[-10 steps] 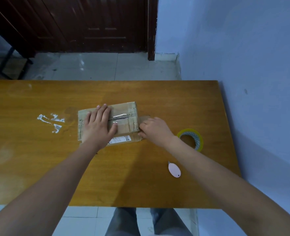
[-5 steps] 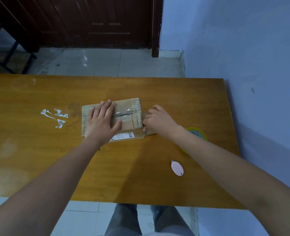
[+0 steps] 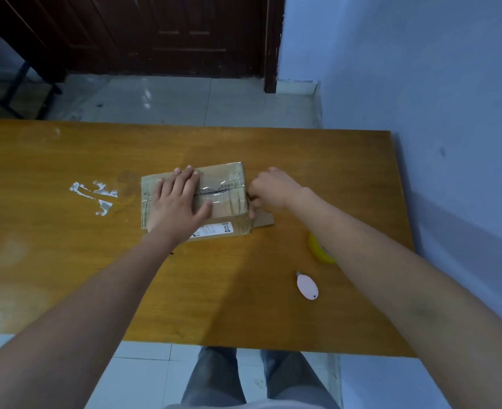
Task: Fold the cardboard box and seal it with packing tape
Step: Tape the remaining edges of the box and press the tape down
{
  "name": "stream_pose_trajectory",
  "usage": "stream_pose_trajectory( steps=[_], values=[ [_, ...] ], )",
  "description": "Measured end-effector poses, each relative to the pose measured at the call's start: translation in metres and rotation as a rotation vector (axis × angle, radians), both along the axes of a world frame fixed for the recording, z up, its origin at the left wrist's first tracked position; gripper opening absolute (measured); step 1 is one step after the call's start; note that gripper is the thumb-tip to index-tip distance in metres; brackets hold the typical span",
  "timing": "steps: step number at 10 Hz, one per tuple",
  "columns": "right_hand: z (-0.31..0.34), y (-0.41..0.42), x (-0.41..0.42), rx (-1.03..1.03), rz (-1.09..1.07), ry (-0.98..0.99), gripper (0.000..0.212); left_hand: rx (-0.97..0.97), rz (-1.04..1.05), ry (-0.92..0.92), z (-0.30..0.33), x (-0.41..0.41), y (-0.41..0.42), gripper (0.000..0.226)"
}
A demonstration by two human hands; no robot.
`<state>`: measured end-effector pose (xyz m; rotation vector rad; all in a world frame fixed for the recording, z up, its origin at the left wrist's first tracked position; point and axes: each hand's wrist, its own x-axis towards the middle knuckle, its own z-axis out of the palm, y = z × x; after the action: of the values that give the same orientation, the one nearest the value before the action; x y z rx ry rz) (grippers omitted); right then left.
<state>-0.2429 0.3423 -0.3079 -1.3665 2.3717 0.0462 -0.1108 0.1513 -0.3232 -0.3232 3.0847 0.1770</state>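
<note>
The box (image 3: 223,199) lies on the table (image 3: 66,261). The left hand (image 3: 176,205) rests on top of the box; the right hand (image 3: 273,190) touches its right end. The tape roll (image 3: 320,252) and cutter (image 3: 307,286) lie right of the box, nearer the person. Tape scraps (image 3: 96,196) lie to its left.

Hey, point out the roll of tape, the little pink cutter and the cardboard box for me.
roll of tape (image 3: 320,252): head view, yellow rim showing beside the right forearm.
pink cutter (image 3: 307,286): head view, middle of its body.
cardboard box (image 3: 226,184): head view, taped top face.

Small brown cardboard box (image 3: 226,199) lying flat mid-worktop, top seam under clear tape, right end flap open; yellow-cored packing tape roll (image 3: 320,251) lying right of it.
</note>
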Motion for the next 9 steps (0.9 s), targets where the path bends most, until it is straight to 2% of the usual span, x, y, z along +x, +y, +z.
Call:
stream_pose_trajectory(
  steps=[2,4,5,7,9],
  values=[
    [-0.01,0.019,0.015,-0.083,-0.225,-0.361,0.031,0.003,-0.015,0.012,-0.001,0.002,-0.001,0.076],
    [-0.017,0.024,0.037,-0.224,-0.366,-0.388,0.021,-0.009,-0.013,0.0,-0.002,0.001,-0.002,0.076],
    [-0.017,0.026,0.039,-0.228,-0.395,-0.424,0.013,-0.002,-0.014,0.008,-0.002,0.002,-0.002,0.075],
    [-0.018,0.026,0.035,-0.222,-0.401,-0.401,0.013,0.002,-0.018,0.013,-0.002,0.002,-0.002,0.076],
    [-0.016,0.017,0.023,-0.148,-0.428,-0.268,0.023,-0.001,-0.019,0.026,-0.002,0.002,-0.001,0.076]
  ],
)
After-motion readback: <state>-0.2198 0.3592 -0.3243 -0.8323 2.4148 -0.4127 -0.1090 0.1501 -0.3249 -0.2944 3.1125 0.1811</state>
